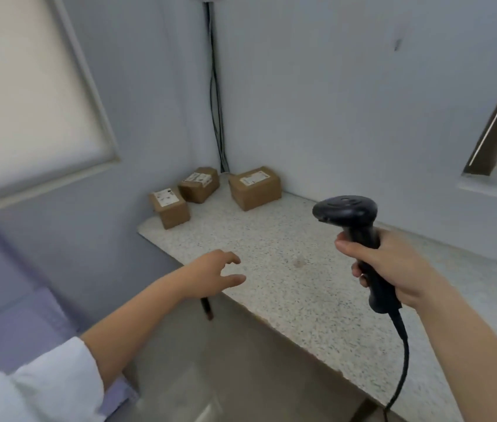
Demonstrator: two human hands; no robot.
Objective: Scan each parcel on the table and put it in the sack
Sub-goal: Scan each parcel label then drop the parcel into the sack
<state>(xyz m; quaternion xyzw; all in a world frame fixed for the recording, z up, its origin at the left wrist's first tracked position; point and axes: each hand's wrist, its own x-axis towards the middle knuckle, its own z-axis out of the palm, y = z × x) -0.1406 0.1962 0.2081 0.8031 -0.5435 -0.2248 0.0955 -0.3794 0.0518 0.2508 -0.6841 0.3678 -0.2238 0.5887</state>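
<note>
Nearest the viewer, a white sleeve [43, 388] covers the upper left arm. Beside it, at the lower left, is a pale purple shape that may be the sack, though it is too blurred to be sure.

The right hand [393, 266] wraps its fingers firmly round the grip of a black handheld barcode scanner [347, 211]. The scanner is upright above the speckled stone table [302, 300], and its cable [402, 354] trails down towards the viewer.

The left hand [213, 274] hovers over the table's near left edge with its fingers loosely spread, holding nothing.

Three cardboard parcels sit well beyond both hands in the far corner, each with a white label facing up. The small parcel [170, 208] stands at the left edge, almost straight ahead of the left hand, and is the closest of the three. Just behind it is the tilted parcel [200, 185], close to touching it. The larger parcel [255, 187] stands apart to the right, against the back wall.

The free left hand is nearer the parcels than the scanner hand, so it is probably the one to reach forward and fetch the first.

Black wall cables [216, 102] run down the corner behind them.
</note>
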